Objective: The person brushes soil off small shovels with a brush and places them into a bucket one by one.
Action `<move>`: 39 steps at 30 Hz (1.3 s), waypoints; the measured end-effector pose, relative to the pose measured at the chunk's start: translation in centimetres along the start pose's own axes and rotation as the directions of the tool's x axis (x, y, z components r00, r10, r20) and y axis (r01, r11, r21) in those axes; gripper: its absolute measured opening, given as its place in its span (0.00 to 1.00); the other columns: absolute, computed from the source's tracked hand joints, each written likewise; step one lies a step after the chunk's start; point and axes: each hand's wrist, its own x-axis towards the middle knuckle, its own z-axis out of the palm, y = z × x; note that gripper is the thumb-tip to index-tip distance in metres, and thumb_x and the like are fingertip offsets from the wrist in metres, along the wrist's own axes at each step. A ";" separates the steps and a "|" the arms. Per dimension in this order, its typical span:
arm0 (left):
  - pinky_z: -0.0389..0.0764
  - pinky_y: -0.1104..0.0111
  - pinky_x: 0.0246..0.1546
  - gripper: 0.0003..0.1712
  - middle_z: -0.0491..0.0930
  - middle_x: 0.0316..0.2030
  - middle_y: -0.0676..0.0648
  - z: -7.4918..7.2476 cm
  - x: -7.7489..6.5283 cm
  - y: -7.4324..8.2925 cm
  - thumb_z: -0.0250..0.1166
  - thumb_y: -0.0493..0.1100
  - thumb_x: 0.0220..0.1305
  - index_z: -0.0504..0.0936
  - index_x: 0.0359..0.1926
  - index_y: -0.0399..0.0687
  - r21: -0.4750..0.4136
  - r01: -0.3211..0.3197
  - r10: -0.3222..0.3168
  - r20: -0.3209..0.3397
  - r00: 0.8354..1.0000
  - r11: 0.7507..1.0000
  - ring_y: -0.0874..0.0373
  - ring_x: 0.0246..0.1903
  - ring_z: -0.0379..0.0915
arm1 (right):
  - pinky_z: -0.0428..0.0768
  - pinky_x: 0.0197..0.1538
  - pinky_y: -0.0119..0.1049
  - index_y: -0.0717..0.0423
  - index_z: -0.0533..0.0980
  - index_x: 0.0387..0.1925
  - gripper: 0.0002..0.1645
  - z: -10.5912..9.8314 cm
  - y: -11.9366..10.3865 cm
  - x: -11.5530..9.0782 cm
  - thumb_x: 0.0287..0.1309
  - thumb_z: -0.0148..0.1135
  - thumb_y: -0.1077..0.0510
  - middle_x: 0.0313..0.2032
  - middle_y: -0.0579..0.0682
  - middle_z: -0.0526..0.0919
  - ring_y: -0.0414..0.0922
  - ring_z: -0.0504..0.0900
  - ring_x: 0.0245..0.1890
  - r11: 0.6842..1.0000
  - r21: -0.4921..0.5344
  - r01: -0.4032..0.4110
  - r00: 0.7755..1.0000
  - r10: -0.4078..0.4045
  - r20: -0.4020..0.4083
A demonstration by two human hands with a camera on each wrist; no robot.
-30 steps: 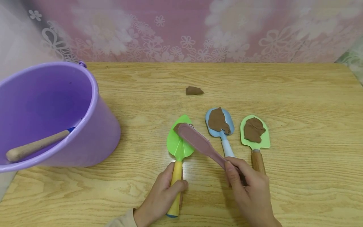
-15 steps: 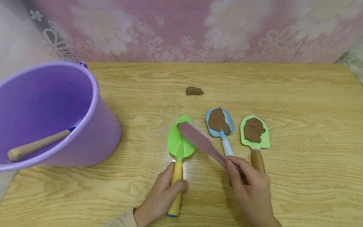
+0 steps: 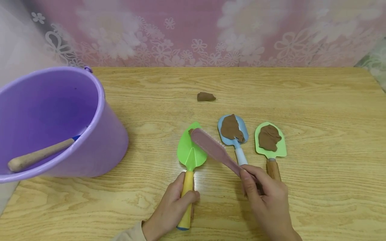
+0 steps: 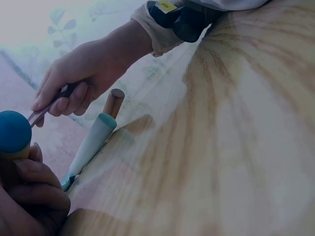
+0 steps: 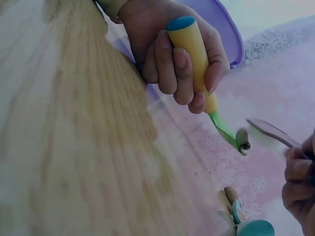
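My left hand (image 3: 172, 207) grips the yellow handle of a bright green hand trowel (image 3: 193, 152), blade pointing away. In my right hand (image 3: 268, 201) is a mauve long-handled brush (image 3: 209, 145), its flat back up and pale bristle tips along one edge. The brush head overlaps the trowel blade in the head view. A small lump of brown clay (image 5: 242, 139) sits on the blade, close to the brush end in the right wrist view; the brush mostly hides it from above. The left wrist view shows the trowel's blue handle end (image 4: 14, 132).
Right of the trowel lie a blue shovel (image 3: 245, 130) and a pale green shovel (image 3: 281, 147), each bearing brown clay. A loose clay piece (image 3: 206, 97) lies farther back. A purple bucket (image 3: 113, 147) at left holds a wooden-handled tool (image 3: 42, 154).
The brush head has shifted slightly right and away across the trowel blade, leaving less of the clay lump showing from above. My left hand stays in place.
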 end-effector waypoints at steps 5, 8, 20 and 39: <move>0.71 0.73 0.13 0.10 0.69 0.18 0.48 0.0 0.0 -0.1 0.53 0.39 0.62 0.63 0.38 0.36 -0.017 0.004 -0.003 0.010 1.000 1.000 0.63 0.14 0.68 | 0.71 0.18 0.19 0.65 0.78 0.37 0.07 0.2 -0.3 0.0 0.60 0.57 0.73 0.18 0.44 0.73 0.29 0.68 0.17 0.999 0.010 -0.032 0.995 0.031 0.091; 0.71 0.73 0.13 0.10 0.69 0.19 0.48 0.0 0.0 -0.1 0.53 0.39 0.63 0.63 0.39 0.36 -0.020 0.012 -0.012 0.011 1.000 1.000 0.63 0.14 0.68 | 0.71 0.19 0.20 0.65 0.79 0.37 0.10 0.1 -0.4 0.0 0.56 0.58 0.76 0.18 0.44 0.73 0.30 0.69 0.17 0.997 -0.027 -0.074 0.994 0.076 0.083; 0.73 0.71 0.14 0.09 0.69 0.18 0.48 0.0 0.0 0.0 0.53 0.39 0.62 0.63 0.37 0.38 -0.016 0.015 -0.015 0.001 1.000 1.000 0.62 0.14 0.68 | 0.63 0.16 0.20 0.67 0.78 0.36 0.08 -0.2 -0.1 0.2 0.59 0.55 0.76 0.18 0.45 0.71 0.31 0.65 0.16 0.996 -0.058 -0.065 0.997 0.062 -0.049; 0.74 0.69 0.15 0.09 0.68 0.20 0.47 0.0 -0.1 -0.1 0.53 0.38 0.63 0.63 0.39 0.36 -0.039 -0.006 0.005 -0.029 1.000 0.999 0.61 0.15 0.69 | 0.63 0.15 0.21 0.64 0.79 0.38 0.10 -0.1 -0.3 0.0 0.57 0.57 0.76 0.18 0.40 0.71 0.31 0.64 0.16 0.970 -0.183 -0.159 0.986 0.165 0.020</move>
